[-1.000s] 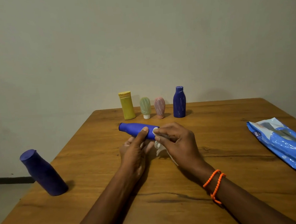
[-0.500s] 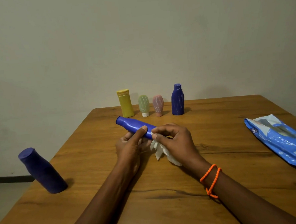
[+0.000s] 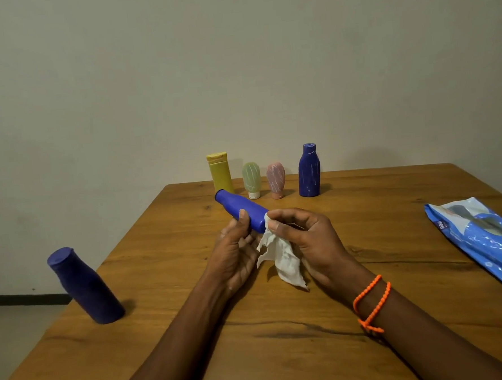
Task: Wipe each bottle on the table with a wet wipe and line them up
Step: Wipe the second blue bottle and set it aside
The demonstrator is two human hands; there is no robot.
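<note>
My left hand (image 3: 235, 251) grips a blue bottle (image 3: 239, 209) above the wooden table (image 3: 366, 271), its cap end pointing up and away to the left. My right hand (image 3: 304, 239) pinches a crumpled white wet wipe (image 3: 283, 259) against the bottle's base end; most of the wipe hangs below my fingers. Along the table's far edge stand a yellow bottle (image 3: 220, 172), a small green bottle (image 3: 251, 179), a small pink bottle (image 3: 276, 180) and a dark blue bottle (image 3: 309, 170). Another dark blue bottle (image 3: 83, 285) stands near the left edge.
A blue wet-wipe pack (image 3: 482, 240) lies at the table's right edge. A plain wall rises just behind the far edge. Floor shows past the left edge. An orange bead bracelet (image 3: 371, 303) circles my right wrist.
The held bottle has tilted so its cap end points higher and farther away. More of the wipe now hangs loose below my right hand. My view has shifted slightly.
</note>
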